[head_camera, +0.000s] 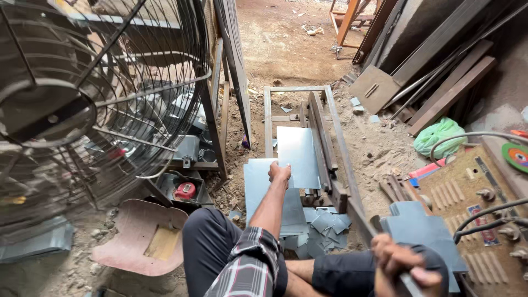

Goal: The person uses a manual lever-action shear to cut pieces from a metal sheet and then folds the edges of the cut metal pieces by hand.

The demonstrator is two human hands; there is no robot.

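Sheet [297, 149] pinched at near edge (left hand [279, 173]), right hand [397, 264] on lever [357, 212]

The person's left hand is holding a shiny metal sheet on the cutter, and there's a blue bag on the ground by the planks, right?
Not quite. In the head view, the left hand does hold the metal sheet on the cutter, but the bag by the planks is green, not blue.
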